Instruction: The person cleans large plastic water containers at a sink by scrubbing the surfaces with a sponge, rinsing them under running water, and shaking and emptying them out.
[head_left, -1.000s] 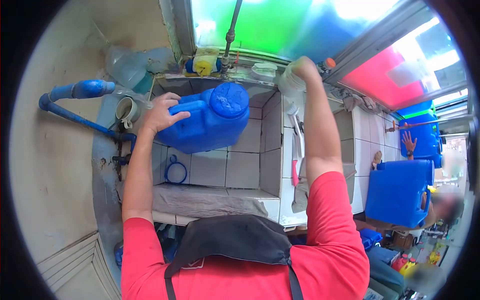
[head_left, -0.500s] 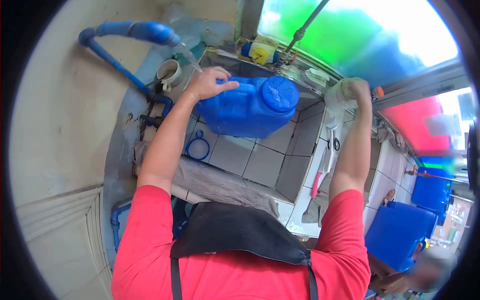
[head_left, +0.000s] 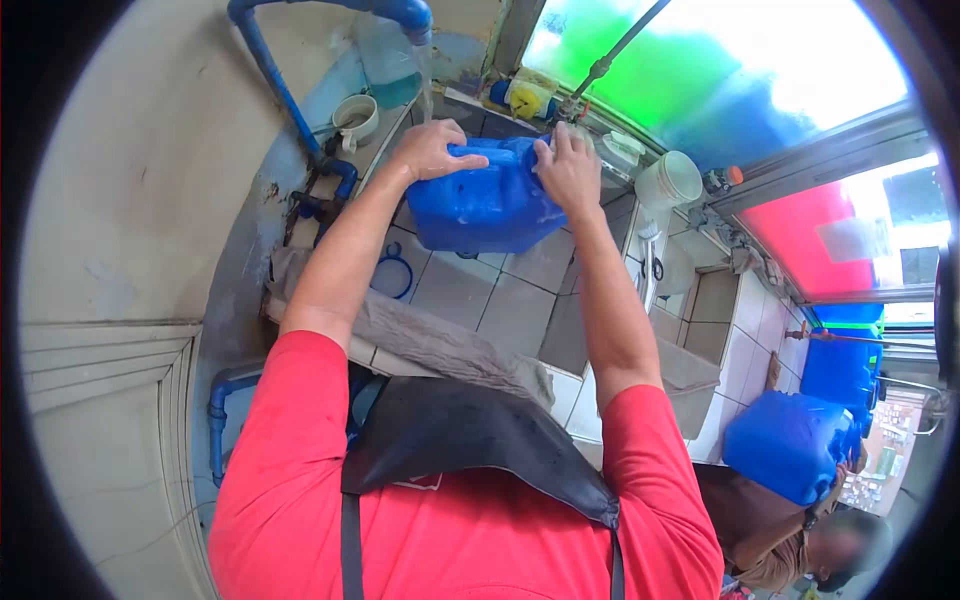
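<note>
A large blue plastic jug [head_left: 480, 210] is over a white-tiled basin [head_left: 450, 290]. My left hand [head_left: 430, 150] rests on the jug's upper left end, fingers partly curled over it. On the jug's right end, over the cap area, lies my right hand [head_left: 570, 168] with its fingers spread. Water runs down from a blue pipe [head_left: 400, 12] just behind my left hand. A blue ring [head_left: 392, 277] lies on the basin floor, left of and below the jug.
A white cup [head_left: 355, 120] stands on the left ledge. White tub [head_left: 668, 182] and orange-capped bottle [head_left: 724, 179] are at the back right. A grey cloth [head_left: 430, 345] covers the front edge. Another person [head_left: 800, 545] is at the lower right near a blue jug [head_left: 790, 440].
My right hand has moved left from the white tub onto the jug's cap end. The jug has tilted somewhat. At the right, the other person and their blue jug have shifted in view.
</note>
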